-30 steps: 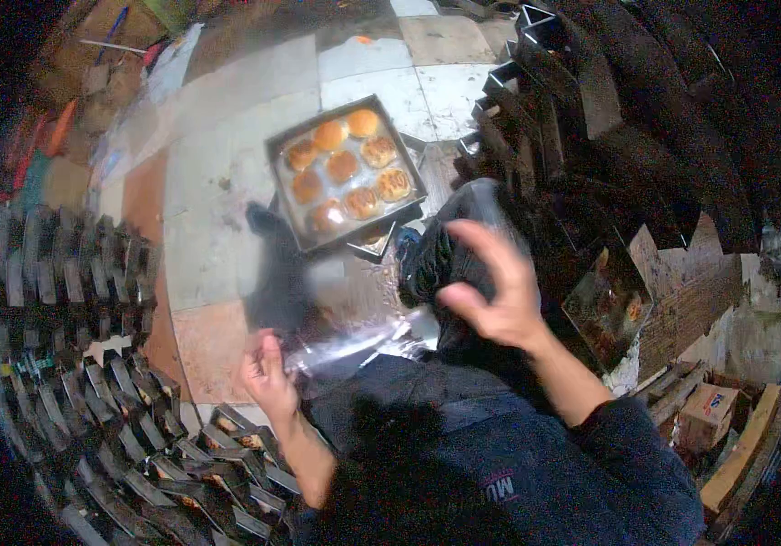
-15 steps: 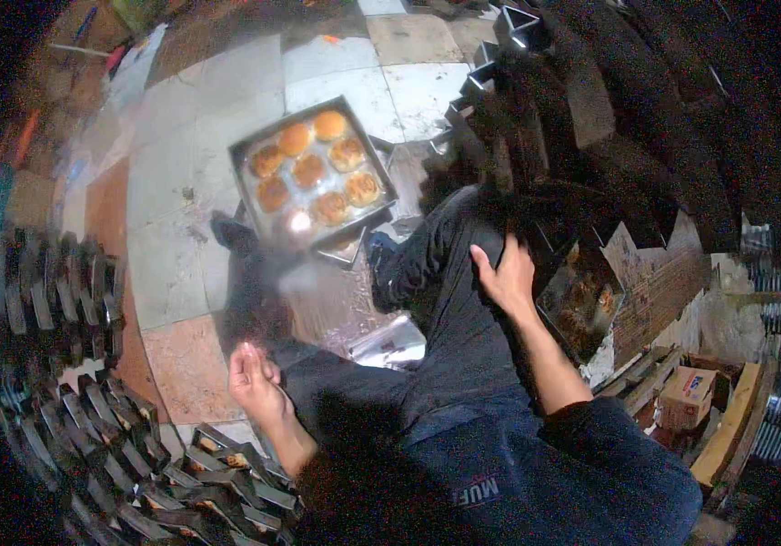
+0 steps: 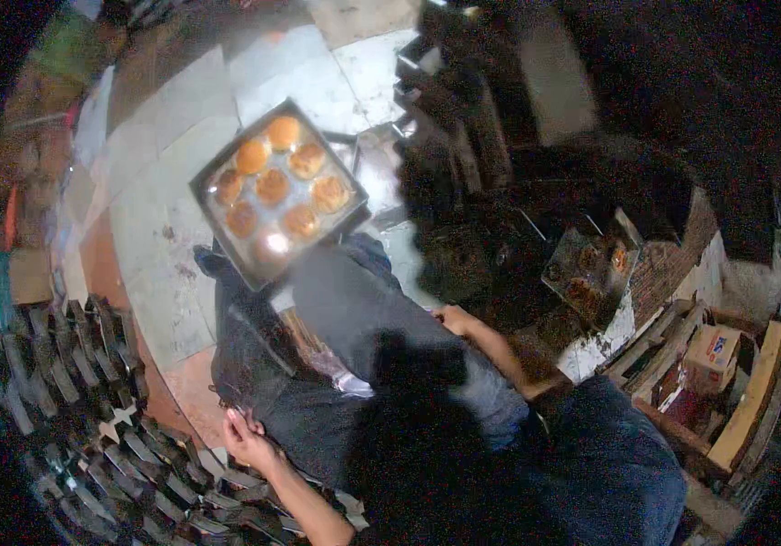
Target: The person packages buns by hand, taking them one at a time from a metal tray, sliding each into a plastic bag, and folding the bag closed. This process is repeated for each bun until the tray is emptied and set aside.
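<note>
My left hand (image 3: pixel 249 439) is beside my left leg, palm partly up and fingers loosely curled with small gaps. I see nothing in it. My right hand (image 3: pixel 456 319) rests at my bent right leg (image 3: pixel 354 291), fingers loosely extended and partly in shadow; it holds nothing visible. In front of my legs, a square dark-rimmed tray (image 3: pixel 360 189) holds several round browned buns (image 3: pixel 272 187). The tray is turned at an angle, and a bright glare covers the bun nearest me. Neither hand touches the tray.
Dark metal tins (image 3: pixel 72 364) are heaped at the left. More dark stacks rise at the right, with another tin (image 3: pixel 625 238) holding browned pieces. A cardboard box (image 3: pixel 711 358) sits within a wooden frame (image 3: pixel 754 400). Worn tiles (image 3: pixel 158 218) cover the floor.
My view has shifted, and the tray appears further left. My right leg has swung inward behind the tray, and my right hand has moved with it. My left hand sits lower in view.
</note>
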{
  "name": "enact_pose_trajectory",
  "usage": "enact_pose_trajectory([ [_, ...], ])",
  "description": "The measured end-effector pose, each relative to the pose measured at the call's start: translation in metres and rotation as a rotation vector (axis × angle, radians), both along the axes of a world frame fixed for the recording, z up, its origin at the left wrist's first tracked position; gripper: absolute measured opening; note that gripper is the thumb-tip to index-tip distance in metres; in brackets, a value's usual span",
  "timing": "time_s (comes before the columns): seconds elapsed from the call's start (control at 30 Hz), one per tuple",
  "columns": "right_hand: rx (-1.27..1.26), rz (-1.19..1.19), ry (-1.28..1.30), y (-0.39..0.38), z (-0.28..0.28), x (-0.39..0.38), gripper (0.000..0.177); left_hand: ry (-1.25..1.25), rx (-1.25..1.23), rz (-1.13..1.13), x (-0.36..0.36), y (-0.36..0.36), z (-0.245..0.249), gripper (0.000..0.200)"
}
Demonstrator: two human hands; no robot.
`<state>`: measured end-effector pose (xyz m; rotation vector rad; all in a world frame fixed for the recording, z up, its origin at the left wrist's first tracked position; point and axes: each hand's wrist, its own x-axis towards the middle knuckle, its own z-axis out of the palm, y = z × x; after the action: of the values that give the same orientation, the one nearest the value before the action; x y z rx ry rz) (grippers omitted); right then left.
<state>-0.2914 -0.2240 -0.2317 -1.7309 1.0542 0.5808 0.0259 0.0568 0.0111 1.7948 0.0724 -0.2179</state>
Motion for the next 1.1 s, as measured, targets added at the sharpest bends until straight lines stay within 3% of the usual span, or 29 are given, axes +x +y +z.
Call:
enact_pose_trajectory([
  [0.1,-0.13,-0.03,0.062,0.003,-0.102,-0.008,0.037,-0.005,0.117,0.05,-0.01,-0.014,0.0,0.021],
  [0.13,-0.162,-0.06,0.132,-0.004,-0.115,-0.004,0.038,-0.133,0.228,0.057,-0.01,-0.018,-0.004,0.021],
  [0.17,-0.193,-0.098,0.185,-0.016,-0.121,0.005,0.038,-0.264,0.334,0.063,-0.007,-0.023,-0.007,0.022],
  [0.33,-0.247,-0.149,0.335,-0.053,-0.156,0.068,0.043,-0.36,0.514,0.057,0.004,-0.038,-0.001,0.023],
  [0.47,-0.209,-0.117,0.392,-0.051,-0.167,0.102,0.047,-0.228,0.565,0.037,0.009,-0.041,0.008,0.023],
  [0.6,-0.107,-0.083,0.244,-0.009,-0.165,0.116,0.051,-0.296,0.567,0.005,0.011,-0.034,0.006,0.025],
  [0.67,-0.045,-0.1,0.085,0.001,-0.15,0.103,0.054,-0.24,0.443,0.059,0.01,-0.024,-0.003,0.024],
  [0.83,-0.219,-0.391,-0.316,-0.061,-0.044,-0.032,0.06,-0.002,0.188,0.09,0.01,-0.009,-0.007,0.019],
  [0.9,-0.413,-0.665,0.02,-0.064,0.226,0.07,0.043,-0.101,0.191,0.072,0.008,-0.006,-0.015,0.018],
  [0.97,-0.702,-0.506,-0.643,-0.065,0.284,0.059,0.018,-0.081,0.054,0.081,0.009,-0.003,-0.019,0.018],
  [1.03,-0.99,-0.179,-0.858,-0.059,0.35,0.06,0.02,-0.06,-0.009,0.08,0.007,-0.002,-0.016,0.018],
  [1.1,-0.961,0.13,-0.88,-0.046,0.386,0.062,0.021,0.019,-0.134,0.101,0.006,0.006,-0.018,0.018],
])
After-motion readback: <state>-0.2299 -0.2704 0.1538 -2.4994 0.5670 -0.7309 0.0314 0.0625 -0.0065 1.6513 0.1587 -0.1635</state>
